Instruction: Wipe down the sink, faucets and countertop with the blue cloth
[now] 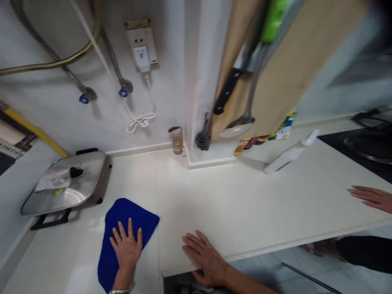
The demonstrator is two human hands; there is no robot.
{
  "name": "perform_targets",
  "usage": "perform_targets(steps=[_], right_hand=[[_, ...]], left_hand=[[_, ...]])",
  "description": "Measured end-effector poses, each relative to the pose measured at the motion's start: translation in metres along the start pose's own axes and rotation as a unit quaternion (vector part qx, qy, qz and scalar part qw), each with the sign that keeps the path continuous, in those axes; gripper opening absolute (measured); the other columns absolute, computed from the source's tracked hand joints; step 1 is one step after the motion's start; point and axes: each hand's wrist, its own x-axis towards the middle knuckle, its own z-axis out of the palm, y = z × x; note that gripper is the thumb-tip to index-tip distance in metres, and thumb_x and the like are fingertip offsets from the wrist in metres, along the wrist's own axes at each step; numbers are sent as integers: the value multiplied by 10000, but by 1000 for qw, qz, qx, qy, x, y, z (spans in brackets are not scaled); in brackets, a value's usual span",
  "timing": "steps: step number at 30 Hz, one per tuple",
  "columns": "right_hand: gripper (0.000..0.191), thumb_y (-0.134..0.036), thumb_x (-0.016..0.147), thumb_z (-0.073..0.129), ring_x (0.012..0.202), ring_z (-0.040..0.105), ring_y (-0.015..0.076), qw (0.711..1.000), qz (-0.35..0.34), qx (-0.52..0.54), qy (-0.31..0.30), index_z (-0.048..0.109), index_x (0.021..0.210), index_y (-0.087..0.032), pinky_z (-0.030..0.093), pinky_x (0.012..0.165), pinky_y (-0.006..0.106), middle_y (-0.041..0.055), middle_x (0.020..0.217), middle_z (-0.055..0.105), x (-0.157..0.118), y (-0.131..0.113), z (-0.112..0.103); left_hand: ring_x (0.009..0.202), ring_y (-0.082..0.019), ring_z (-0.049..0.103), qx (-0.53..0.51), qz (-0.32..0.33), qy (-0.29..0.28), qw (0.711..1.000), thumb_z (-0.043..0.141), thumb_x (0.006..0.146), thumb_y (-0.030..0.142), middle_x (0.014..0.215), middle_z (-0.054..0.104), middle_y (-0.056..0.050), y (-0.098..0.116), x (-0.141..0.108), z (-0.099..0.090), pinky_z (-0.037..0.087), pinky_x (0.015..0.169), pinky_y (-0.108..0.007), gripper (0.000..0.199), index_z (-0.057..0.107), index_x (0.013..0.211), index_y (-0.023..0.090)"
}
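A dark blue cloth (147,222) lies on the white countertop (190,204) at the lower left. My left hand (127,247) rests on the cloth with its fingers spread and pressed flat. Near the counter's front edge, my right hand (208,259) lies on the bare surface, holding nothing, its fingers stretched out. An electric pan (82,183) with a glass lid stands just left of the cloth, with a crumpled clear wrapper on the lid.
Another person's hand (372,199) reaches over the counter at the right. A white bottle (290,153) stands near the black stove (364,149). A small jar (177,141) is by the wall corner; utensils hang beside a wooden board (275,85).
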Motion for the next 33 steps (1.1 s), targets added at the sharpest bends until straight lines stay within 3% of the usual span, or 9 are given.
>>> perform_targets(steps=[3,5,7,10,14,18,23,28,33], right_hand=[[561,-251,771,547,1374,460,228,991,-16,85,102,522,1331,-221,270,1201,524,103,1391,591,-5,13,-9],[392,-187,827,482,1206,606,184,976,1,110,186,590,1201,-237,430,1110,433,74,1213,698,-13,26,-18],[342,-155,868,436,1106,652,182,959,38,100,263,612,1148,-240,519,1005,393,75,1155,715,-23,40,-34],[358,-155,898,410,1148,620,205,935,86,63,339,599,1192,-232,535,989,415,96,1223,676,-38,58,-63],[478,-121,873,392,1320,500,212,937,142,12,320,531,1325,-196,466,1104,450,112,1367,590,-51,77,-83],[671,-92,769,444,1456,322,264,933,268,-42,238,442,1440,-105,367,1191,492,142,1538,417,-69,97,-75],[725,-63,783,408,1506,202,257,878,360,-111,295,360,1503,-124,367,1194,516,119,1594,325,-120,119,-72],[685,-65,864,364,1467,308,220,828,403,-198,335,300,1534,-192,417,1169,475,83,1559,401,-159,125,-78],[724,-60,800,422,1406,400,259,793,460,-237,321,343,1513,-161,422,1147,512,115,1505,470,-146,126,-83]], left_hand=[[1505,-455,153,-5,103,18,995,345,956,410,1590,295,-256,62,-15,7,233,1182,-643,580,376,1479,163],[1513,-435,148,-13,156,29,987,370,950,400,1596,303,-236,96,-26,11,254,1179,-643,570,382,1477,181],[1520,-413,144,-24,205,34,978,407,937,393,1607,302,-209,127,-34,13,283,1173,-642,584,352,1491,215],[1529,-384,138,-39,277,35,960,458,912,376,1629,277,-171,172,-45,17,316,1165,-646,645,265,1518,270],[1526,-386,146,-55,370,22,927,493,889,328,1652,213,-161,237,-61,24,340,1157,-654,703,206,1529,294],[1525,-418,104,-89,465,-30,880,559,843,339,1662,157,-162,301,-75,35,287,1184,-671,778,207,1532,259],[1530,-409,94,-146,564,-99,807,595,818,340,1670,160,-116,369,-75,41,172,1227,-674,776,275,1520,262],[1516,-367,162,-199,642,-118,731,583,864,489,1657,209,-97,411,-67,29,103,1223,-687,661,387,1459,275],[1493,-355,232,-235,659,-93,708,572,876,495,1637,254,-101,407,-61,26,149,1218,-681,640,391,1452,281]])
